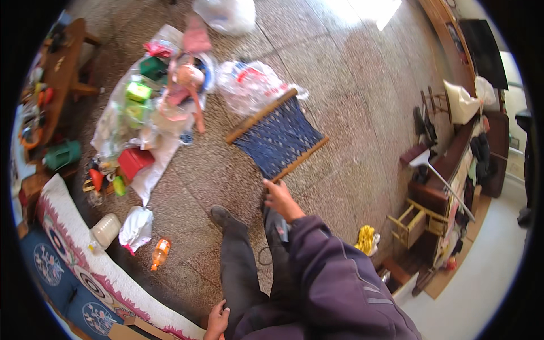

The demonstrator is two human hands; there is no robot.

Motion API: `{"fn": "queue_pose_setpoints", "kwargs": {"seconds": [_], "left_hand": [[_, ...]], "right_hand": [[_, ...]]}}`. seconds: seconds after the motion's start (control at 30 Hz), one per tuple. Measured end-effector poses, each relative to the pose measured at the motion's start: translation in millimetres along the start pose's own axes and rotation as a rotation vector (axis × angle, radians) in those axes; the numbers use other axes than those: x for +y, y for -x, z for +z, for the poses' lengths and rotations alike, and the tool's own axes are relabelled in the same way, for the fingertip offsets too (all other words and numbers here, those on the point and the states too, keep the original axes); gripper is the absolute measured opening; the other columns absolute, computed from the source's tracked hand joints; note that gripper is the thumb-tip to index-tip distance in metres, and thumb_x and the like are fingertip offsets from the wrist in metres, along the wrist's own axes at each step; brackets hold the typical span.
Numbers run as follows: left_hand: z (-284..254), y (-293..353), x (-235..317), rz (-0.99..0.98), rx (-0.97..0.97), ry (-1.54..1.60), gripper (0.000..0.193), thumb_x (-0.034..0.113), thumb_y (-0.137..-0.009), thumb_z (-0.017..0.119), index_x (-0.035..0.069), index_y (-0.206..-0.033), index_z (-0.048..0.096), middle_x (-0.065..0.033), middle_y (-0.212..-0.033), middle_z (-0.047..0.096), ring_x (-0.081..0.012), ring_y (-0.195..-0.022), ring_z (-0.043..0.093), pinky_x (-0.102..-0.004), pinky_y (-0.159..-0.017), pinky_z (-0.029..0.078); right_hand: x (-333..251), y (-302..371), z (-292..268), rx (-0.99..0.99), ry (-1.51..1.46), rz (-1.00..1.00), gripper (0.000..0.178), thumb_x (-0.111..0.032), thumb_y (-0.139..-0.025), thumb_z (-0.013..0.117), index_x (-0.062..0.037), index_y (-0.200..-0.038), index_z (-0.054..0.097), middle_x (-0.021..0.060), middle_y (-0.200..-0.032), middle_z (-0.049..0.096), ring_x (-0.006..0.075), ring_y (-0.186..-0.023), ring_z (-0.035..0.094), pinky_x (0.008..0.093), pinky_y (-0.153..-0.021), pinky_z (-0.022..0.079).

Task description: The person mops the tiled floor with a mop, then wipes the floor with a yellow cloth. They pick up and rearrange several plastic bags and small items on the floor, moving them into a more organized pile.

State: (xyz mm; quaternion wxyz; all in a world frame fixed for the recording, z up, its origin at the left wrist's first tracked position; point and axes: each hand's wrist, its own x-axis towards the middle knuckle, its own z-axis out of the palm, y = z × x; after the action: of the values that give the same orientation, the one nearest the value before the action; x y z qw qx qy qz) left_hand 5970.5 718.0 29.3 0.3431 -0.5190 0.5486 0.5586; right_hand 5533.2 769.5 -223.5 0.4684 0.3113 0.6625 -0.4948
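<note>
A low folding stool point(280, 139) with a blue woven cord seat and two wooden bars tilts above or on the floor ahead of me; I cannot tell which. My right hand point(281, 202) is closed at the near end of its lower bar, and its fingers partly hide that corner. Low in the view, my left hand point(217, 321) hangs beside my left thigh, fingers loosely bent and slightly apart, with nothing visible in it. Just beyond the stool's upper bar lies a crumpled clear plastic bag point(249, 85).
A white sheet point(161, 175) at left bears toys, packets and a red box point(136, 163). An orange bottle point(161, 253) and a silvery bag point(136, 228) lie near a fringed couch cover point(85, 241). At right stand a small wooden stool point(411, 224) and a brown sofa point(453, 164).
</note>
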Motion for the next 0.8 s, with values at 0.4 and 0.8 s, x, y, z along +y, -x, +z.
{"fn": "queue_pose_setpoints", "kwargs": {"seconds": [0.4,0.8], "left_hand": [[-4,-48,54,-0.111,0.174,0.053,0.035,0.019,-0.097,0.055,0.002,-0.127,0.058,-0.0164,-0.119,0.064,-0.0248,-0.109,0.059,-0.0348,-0.097,0.045],[25,-68,152,0.050,0.084,-0.420,0.033,0.020,-0.095,0.057,0.000,-0.121,0.062,-0.0171,-0.117,0.065,-0.0257,-0.110,0.060,-0.0349,-0.097,0.045]], "right_hand": [[5,-95,-19,0.296,-0.558,-0.199,0.019,-0.013,-0.079,0.071,-0.0073,-0.093,0.060,-0.0013,-0.076,0.057,0.0133,-0.063,0.055,0.0329,-0.052,0.046],[34,7,-279,0.525,-0.759,-0.214,0.020,-0.006,-0.075,0.067,-0.0025,-0.094,0.064,-0.0019,-0.082,0.061,0.0090,-0.067,0.053,0.0261,-0.062,0.045]]}}
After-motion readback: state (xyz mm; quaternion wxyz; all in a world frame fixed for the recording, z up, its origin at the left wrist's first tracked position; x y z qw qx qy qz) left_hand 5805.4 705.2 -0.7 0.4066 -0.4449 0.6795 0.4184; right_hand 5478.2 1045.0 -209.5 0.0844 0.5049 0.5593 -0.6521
